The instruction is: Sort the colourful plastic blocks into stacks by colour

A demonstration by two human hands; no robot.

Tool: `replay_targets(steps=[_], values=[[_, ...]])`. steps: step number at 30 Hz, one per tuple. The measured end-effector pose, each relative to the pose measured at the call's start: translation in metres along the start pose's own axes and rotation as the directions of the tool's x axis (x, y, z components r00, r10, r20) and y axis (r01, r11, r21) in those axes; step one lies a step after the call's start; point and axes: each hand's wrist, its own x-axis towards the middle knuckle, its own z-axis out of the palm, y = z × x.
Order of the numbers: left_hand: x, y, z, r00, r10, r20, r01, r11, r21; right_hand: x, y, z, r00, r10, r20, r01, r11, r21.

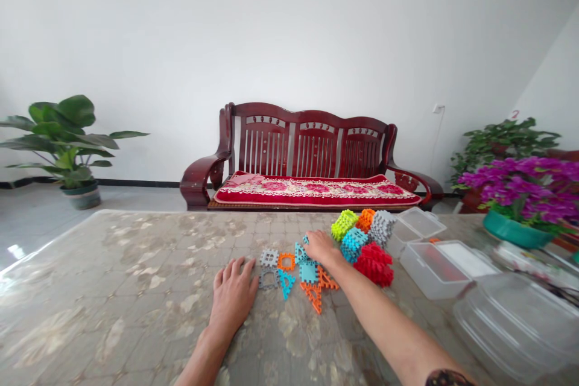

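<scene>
My left hand (234, 291) rests flat on the table, fingers stretched, close to a grey square frame piece (268, 279). My right hand (322, 247) has its fingertips closed on a small blue interlocking piece (306, 239), partly hidden by the fingers. Beneath it lies a blue triangle piece (299, 253), just above a blue square piece (309, 273). Around these are an orange square frame (286, 262), a grey window-shaped square (269, 257), a bright blue triangle (286, 284) and orange triangles (313, 298), all with notched edges.
Right of my hand stand stacks of pieces: lime (344, 225), orange (365, 219), grey (381, 228), blue (354, 245) and red (374, 265). Further right are an open clear plastic box (434, 280), a clear lid (515, 319) and purple flowers (525, 193). A wooden bench (312, 145) stands behind.
</scene>
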Motion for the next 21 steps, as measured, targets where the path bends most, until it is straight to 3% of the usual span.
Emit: replay_targets(steps=[6, 11, 16, 21], values=[[0.0, 0.001, -0.001, 1.0, -0.009, 0.01, 0.009, 1.0, 0.006, -0.007, -0.002, -0.012, 0.999, -0.044, -0.004, 0.044, 0.999, 0.002], [0.0, 0.001, 0.0, 1.0, 0.002, -0.009, -0.002, 1.0, 0.004, -0.018, 0.008, -0.033, 0.993, -0.074, -0.096, 0.078, 0.996, 0.043], [0.0, -0.001, 0.001, 1.0, 0.013, -0.02, -0.013, 1.0, 0.004, -0.031, 0.052, -0.074, 0.972, 0.031, -0.231, 0.009, 0.985, 0.171], [0.0, 0.0, 0.001, 1.0, 0.013, -0.021, -0.013, 1.0, 0.011, -0.034, 0.115, -0.092, 0.979, 0.131, -0.159, -0.097, 0.974, 0.205]])
